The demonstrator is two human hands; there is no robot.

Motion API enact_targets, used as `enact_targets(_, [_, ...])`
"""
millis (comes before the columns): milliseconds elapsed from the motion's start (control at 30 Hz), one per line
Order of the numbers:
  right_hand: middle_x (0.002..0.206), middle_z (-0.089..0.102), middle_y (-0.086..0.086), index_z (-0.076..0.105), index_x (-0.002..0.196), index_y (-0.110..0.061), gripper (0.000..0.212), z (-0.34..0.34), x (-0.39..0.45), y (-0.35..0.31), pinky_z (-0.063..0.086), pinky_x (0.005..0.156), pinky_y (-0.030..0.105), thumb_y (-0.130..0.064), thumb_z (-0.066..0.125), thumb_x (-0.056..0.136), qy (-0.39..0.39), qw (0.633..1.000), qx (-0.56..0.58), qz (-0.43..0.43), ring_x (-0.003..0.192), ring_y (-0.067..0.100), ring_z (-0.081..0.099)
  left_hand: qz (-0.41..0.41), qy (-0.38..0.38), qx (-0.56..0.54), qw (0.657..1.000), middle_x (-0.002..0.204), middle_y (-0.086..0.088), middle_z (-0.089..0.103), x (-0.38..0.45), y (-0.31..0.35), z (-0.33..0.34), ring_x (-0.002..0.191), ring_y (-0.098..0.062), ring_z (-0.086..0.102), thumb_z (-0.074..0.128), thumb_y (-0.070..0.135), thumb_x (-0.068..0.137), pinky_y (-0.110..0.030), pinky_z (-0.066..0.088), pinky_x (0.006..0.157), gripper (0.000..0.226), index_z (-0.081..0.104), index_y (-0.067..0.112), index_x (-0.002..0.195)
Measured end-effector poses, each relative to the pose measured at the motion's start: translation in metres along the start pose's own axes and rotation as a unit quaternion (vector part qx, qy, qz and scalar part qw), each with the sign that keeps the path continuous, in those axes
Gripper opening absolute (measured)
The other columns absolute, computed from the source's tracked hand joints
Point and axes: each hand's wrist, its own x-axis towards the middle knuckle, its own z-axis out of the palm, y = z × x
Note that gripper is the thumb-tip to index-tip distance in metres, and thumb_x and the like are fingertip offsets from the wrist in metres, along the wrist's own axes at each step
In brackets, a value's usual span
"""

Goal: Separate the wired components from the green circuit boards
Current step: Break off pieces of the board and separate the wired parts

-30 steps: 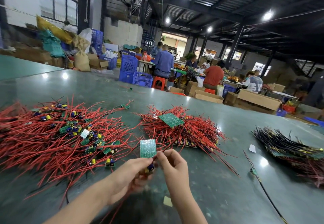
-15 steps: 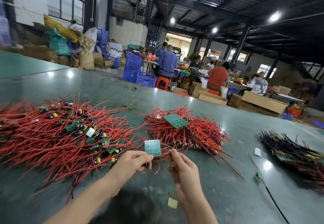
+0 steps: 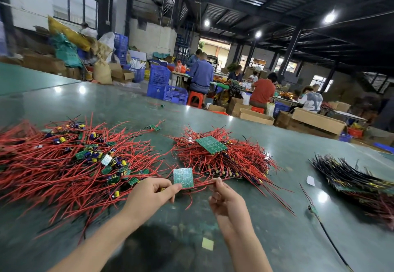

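Pinching board (image 3: 183, 178), left hand (image 3: 149, 195).

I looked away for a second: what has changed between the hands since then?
The hands have drawn apart. The right hand now pinches a red wire, pulled rightward from the green board, which the left hand still holds. The red wire piles and the board lying on the middle pile stayed put.
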Motion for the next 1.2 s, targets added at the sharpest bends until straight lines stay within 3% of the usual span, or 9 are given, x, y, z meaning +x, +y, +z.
enact_targets(67, [0.061, 0.062, 0.001, 0.073, 0.059, -0.010, 0.014, 0.002, 0.000, 0.001, 0.042, 0.045, 0.015, -0.013, 0.066, 0.071, -0.007, 1.000, 0.019, 0.007, 0.042, 0.004, 0.040, 0.011, 0.014, 0.018, 1.000, 0.045, 0.001, 0.037, -0.001, 0.003, -0.002, 0.046, -0.014, 0.032, 0.060, 0.058, 0.078, -0.031, 0.028, 0.056, 0.044, 0.060, 0.023, 0.052])
enact_targets(167, [0.065, 0.066, 0.005, 0.074, 0.063, -0.007, 0.024, 0.000, 0.002, 0.002, 0.041, 0.045, 0.014, -0.014, 0.063, 0.083, 0.014, 1.000, 0.008, -0.011, 0.042, 0.003, 0.041, 0.023, 0.036, 0.075, 0.996, 0.039, 0.007, 0.034, -0.004, 0.007, -0.002, 0.040, -0.008, 0.030, 0.062, 0.043, 0.086, -0.028, 0.026, 0.051, 0.038, 0.059, 0.025, 0.052])
enact_targets(267, [0.063, 0.065, 0.005, 0.070, 0.070, -0.006, 0.021, 0.000, 0.002, 0.000, 0.040, 0.043, 0.015, -0.015, 0.060, 0.087, 0.020, 0.999, 0.045, 0.022, 0.039, 0.004, 0.040, 0.030, 0.042, 0.125, 0.991, 0.038, 0.008, 0.038, -0.005, 0.011, -0.002, 0.040, -0.009, 0.036, 0.062, 0.044, 0.085, -0.022, 0.023, 0.047, 0.041, 0.057, 0.024, 0.050])
enact_targets(400, [0.058, 0.059, 0.000, 0.065, 0.067, -0.009, 0.023, 0.002, 0.002, -0.001, 0.038, 0.042, 0.016, -0.015, 0.057, 0.088, -0.001, 0.992, 0.105, 0.064, 0.038, 0.004, 0.038, 0.020, 0.033, 0.128, 0.991, 0.040, 0.007, 0.037, -0.003, 0.012, -0.004, 0.042, -0.009, 0.035, 0.062, 0.046, 0.085, -0.027, 0.025, 0.050, 0.039, 0.059, 0.025, 0.051])
enact_targets(600, [0.059, 0.066, 0.002, 0.065, 0.077, -0.007, 0.013, -0.001, 0.004, 0.002, 0.037, 0.037, 0.015, -0.011, 0.060, 0.087, 0.055, 0.995, 0.078, 0.042, 0.035, 0.003, 0.037, 0.010, 0.037, 0.142, 0.989, 0.038, 0.007, 0.038, -0.004, 0.009, -0.006, 0.041, -0.009, 0.037, 0.061, 0.048, 0.084, -0.027, 0.024, 0.050, 0.038, 0.059, 0.029, 0.052])
enact_targets(833, [0.057, 0.062, -0.001, 0.063, 0.076, -0.009, 0.014, -0.001, 0.006, 0.003, 0.037, 0.040, 0.016, -0.016, 0.059, 0.087, 0.033, 0.987, 0.139, 0.071, 0.038, 0.004, 0.037, 0.026, 0.049, 0.190, 0.980, 0.040, 0.012, 0.045, -0.003, 0.011, -0.008, 0.044, -0.005, 0.044, 0.056, 0.053, 0.086, -0.025, 0.026, 0.048, 0.042, 0.059, 0.027, 0.053])
enact_targets(1000, [0.070, 0.068, 0.000, 0.069, 0.085, -0.013, 0.013, -0.002, 0.007, 0.008, 0.038, 0.043, 0.016, -0.020, 0.058, 0.088, 0.019, 0.998, 0.058, 0.019, 0.044, 0.005, 0.042, 0.072, 0.183, 0.298, 0.934, 0.045, 0.007, 0.052, -0.003, 0.012, -0.026, 0.045, -0.007, 0.050, 0.028, 0.057, 0.081, -0.023, 0.028, 0.043, 0.051, 0.062, 0.022, 0.068])
enact_targets(1100, [0.066, 0.066, -0.001, 0.068, 0.087, -0.013, 0.013, -0.003, 0.007, 0.011, 0.038, 0.044, 0.017, -0.019, 0.057, 0.087, 0.012, 0.997, 0.060, 0.040, 0.044, 0.006, 0.044, 0.082, 0.302, 0.343, 0.886, 0.058, -0.002, 0.065, 0.004, 0.006, -0.044, 0.049, -0.025, 0.059, 0.041, 0.034, 0.083, -0.019, 0.030, 0.046, 0.034, 0.069, 0.016, 0.092])
enact_targets(1200, [0.063, 0.064, -0.001, 0.067, 0.089, -0.011, 0.016, -0.004, 0.006, 0.012, 0.036, 0.046, 0.018, -0.014, 0.051, 0.091, 0.006, 0.997, 0.064, 0.049, 0.045, 0.007, 0.043, 0.024, 0.292, 0.452, 0.842, 0.108, -0.023, 0.066, 0.011, -0.005, -0.050, 0.100, -0.041, 0.060, 0.050, 0.032, 0.081, -0.047, 0.045, 0.076, 0.054, 0.059, -0.001, 0.121])
